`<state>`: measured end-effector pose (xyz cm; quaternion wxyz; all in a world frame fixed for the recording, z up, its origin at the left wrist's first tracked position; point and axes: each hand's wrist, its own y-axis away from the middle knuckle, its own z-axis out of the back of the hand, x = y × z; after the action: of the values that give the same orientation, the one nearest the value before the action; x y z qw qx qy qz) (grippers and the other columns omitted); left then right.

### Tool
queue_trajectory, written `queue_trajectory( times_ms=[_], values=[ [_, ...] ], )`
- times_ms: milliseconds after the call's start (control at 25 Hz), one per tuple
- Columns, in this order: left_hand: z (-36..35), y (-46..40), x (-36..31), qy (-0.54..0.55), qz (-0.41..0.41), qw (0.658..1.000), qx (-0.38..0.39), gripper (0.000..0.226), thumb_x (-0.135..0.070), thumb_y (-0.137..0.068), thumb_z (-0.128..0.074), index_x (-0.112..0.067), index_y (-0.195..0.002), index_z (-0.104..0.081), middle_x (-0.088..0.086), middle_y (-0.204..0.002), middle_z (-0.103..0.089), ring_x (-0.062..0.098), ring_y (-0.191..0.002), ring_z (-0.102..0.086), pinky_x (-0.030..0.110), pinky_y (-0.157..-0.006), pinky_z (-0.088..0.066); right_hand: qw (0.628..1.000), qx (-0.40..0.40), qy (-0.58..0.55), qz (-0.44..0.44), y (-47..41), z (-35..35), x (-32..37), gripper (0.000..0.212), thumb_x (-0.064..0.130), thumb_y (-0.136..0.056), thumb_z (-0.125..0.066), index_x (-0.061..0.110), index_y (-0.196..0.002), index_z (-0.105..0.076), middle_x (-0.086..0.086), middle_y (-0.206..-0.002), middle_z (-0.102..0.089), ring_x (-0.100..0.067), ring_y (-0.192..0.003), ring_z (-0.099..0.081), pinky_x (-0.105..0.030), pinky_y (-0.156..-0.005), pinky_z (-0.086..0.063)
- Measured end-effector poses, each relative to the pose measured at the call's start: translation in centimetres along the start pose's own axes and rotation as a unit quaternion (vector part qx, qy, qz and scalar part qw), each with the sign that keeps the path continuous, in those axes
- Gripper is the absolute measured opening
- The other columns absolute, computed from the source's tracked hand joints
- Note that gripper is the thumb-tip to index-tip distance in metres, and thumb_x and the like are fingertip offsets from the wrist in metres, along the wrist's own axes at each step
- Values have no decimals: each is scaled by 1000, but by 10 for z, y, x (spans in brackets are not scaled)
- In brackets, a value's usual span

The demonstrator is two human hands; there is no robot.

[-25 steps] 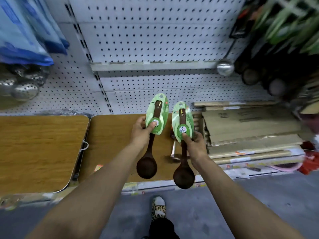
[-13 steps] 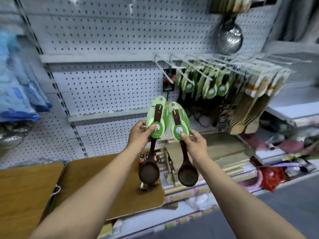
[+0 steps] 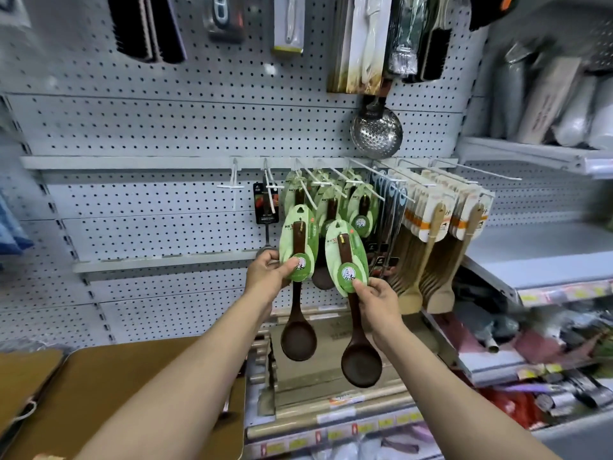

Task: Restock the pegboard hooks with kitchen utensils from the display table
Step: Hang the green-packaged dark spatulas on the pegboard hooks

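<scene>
Two dark wooden spoons were held up in front of the white pegboard point(image 3: 166, 127), one in each hand. The left hand point(image 3: 265, 273) pinched the left spoon point(image 3: 298, 330) by the bottom of its green card, thumb on the front and fingers curled behind. The right hand point(image 3: 378, 302) pinched the right spoon point(image 3: 360, 358) the same way, thumb on the round label. Both spoons hung with their bowls down and their cards up. The two cards were close together but did not seem to touch; the view was a bit blurry there.

Just behind the cards, more green-carded spoons point(image 3: 360, 207) hung on the white hooks point(image 3: 331, 180). One bare hook point(image 3: 234, 180) stuck out to the left of them. To the right hung pale wooden spatulas point(image 3: 434, 247) in a thick bunch. A shiny metal skimmer point(image 3: 376, 131) with small holes hung above the hooks. Black brushes point(image 3: 146, 28) hung high up on the left.

Low on the left was the brown table point(image 3: 116, 393), under the left arm. Flat wooden boards point(image 3: 318, 386) lay stacked below the spoons
</scene>
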<state>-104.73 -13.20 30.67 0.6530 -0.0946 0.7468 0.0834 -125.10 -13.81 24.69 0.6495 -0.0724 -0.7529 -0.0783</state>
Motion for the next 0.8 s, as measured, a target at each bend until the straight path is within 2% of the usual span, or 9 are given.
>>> queue_trajectory(
  times_ms=[80, 200, 360, 480, 640, 800],
  values=[
    [-14, -7, -1, 1, 9, 1000, -11, 15, -10, -85, -71, -13, -95, -60, 3, -93, -71, 14, -78, -67, 24, -64, -54, 1000, 8, -28, -4, -12, 9, 6, 19, 20, -91, -71, 10, -104, -62, -10, -94, -76, -28, -95, -71, -51, -96, -53],
    [-25, -19, 1, -9, 18, 1000, -7, 16, -11, -84, -73, -13, -94, -60, 5, -95, -73, 14, -79, -69, 25, -63, -54, 998, 26, -60, 2, -26, 14, 11, 22, 21, -89, -72, 10, -105, -62, -9, -93, -77, -30, -97, -71, -56, -99, -51],
    [-33, -29, 7, -15, 36, 999, -8, 16, -13, -84, -73, -13, -95, -61, 3, -94, -75, 17, -81, -70, 36, -79, -58, 996, 43, -77, 7, -31, 12, 12, 24, 19, -90, -71, 6, -108, -61, 5, -71, -72, -16, -78, -70, -52, -95, -53],
    [-37, -35, 6, -12, 40, 999, -14, 14, -12, -85, -72, -11, -92, -61, 5, -93, -74, 18, -78, -70, 35, -77, -58, 994, 63, -84, 13, -34, 9, 19, 26, 15, -93, -67, 2, -113, -59, 10, -60, -66, -6, -66, -67, -44, -86, -54],
    [-38, -39, 14, -19, 49, 998, -20, 22, -13, -85, -72, -5, -102, -61, 5, -90, -73, 20, -81, -70, 33, -75, -58, 993, 76, -93, 16, -33, 6, 25, 19, 14, -93, -66, 5, -110, -60, 6, -70, -72, -8, -71, -70, -36, -77, -57],
    [-39, -48, 17, -5, 48, 998, -29, 22, -14, -85, -72, -6, -101, -60, 4, -90, -73, 19, -83, -70, 31, -73, -58, 991, 90, -99, 7, -34, 3, 29, 16, 14, -93, -67, 8, -107, -61, -3, -84, -76, -15, -81, -72, -38, -79, -56]
  ],
)
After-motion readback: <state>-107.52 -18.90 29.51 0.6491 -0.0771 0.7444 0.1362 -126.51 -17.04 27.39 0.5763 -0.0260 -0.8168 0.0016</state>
